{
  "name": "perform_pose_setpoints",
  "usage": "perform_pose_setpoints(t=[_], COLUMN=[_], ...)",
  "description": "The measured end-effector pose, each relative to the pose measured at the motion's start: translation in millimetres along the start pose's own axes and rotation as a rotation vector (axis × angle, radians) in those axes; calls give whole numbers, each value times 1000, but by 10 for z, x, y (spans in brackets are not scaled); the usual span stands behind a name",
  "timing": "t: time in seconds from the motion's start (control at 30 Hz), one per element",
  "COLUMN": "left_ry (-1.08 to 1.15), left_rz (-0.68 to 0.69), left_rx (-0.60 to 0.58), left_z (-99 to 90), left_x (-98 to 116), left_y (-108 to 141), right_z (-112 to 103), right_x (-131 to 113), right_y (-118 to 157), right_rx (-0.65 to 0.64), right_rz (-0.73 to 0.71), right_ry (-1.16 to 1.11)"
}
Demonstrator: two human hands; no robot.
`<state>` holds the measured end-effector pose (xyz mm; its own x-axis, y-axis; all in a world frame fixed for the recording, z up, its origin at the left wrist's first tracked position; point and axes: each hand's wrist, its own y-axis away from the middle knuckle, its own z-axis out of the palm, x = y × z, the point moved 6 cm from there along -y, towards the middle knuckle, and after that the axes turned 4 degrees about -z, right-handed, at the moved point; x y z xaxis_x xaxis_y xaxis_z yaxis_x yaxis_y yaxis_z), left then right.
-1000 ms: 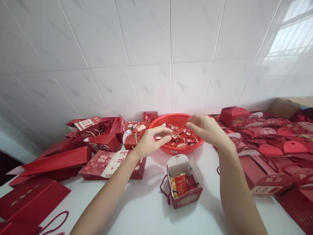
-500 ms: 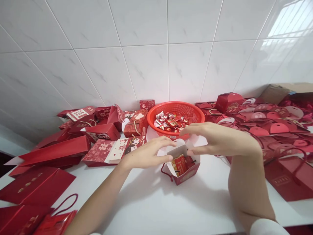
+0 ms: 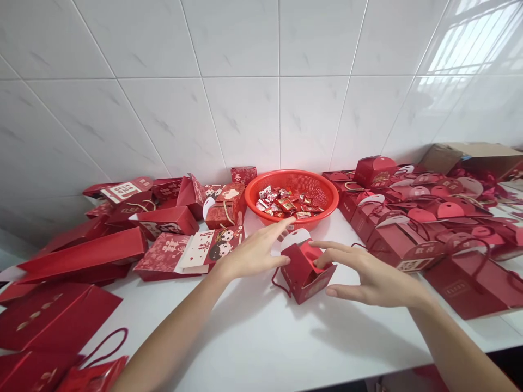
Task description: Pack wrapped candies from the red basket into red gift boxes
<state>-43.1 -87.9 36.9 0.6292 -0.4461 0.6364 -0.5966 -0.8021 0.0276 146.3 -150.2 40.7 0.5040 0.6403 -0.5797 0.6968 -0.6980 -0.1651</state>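
A small red gift box with a dark red cord handle stands on the white table in front of me. Its side flaps are folded inward over the top, and a rounded white flap stands up at its back. At the box's left side, my left hand has its fingers apart, the thumb at the left flap. My right hand is spread at the right side, fingertips on the red flap and thumb near the front corner. What lies inside the box is now hidden by the flaps.
Behind the box, a red plastic basket holds wrapped candies. Folded red boxes and bags lie piled on the left. Rows of closed red boxes fill the right side. A cardboard carton stands at the back right, against the tiled wall.
The box's side flaps have been folded in, covering the packets that showed inside. My right hand has moved from above the box down to its right side; my left hand has shifted slightly.
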Motion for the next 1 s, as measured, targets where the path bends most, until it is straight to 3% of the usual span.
perform_pose_setpoints(t=[0.1,0.17,0.3,0.37,0.6,0.8,1.0], left_ry=[17,18,16,10,58,62,118], left_rz=[-30,-2,62,56,86,6,55], left_rx=[55,65,0,-38,-236,-232,-202], left_z=[102,150,199,201,321,345,347], left_x=[-7,-2,-10,-14,100,60,26], left_y=[-41,-64,-87,-80,-3,35,-42], right_z=[111,145,175,237,422,542,454], right_x=[113,211,425,509,564,469,452], right_y=[-26,-62,-87,-95,-127,-206,-177], right_rx=[103,239,603,682,685,488,612], right_rz=[7,7,9,25,87,168,248], right_ry=[-55,-124,-140,-115,-165,-115,51])
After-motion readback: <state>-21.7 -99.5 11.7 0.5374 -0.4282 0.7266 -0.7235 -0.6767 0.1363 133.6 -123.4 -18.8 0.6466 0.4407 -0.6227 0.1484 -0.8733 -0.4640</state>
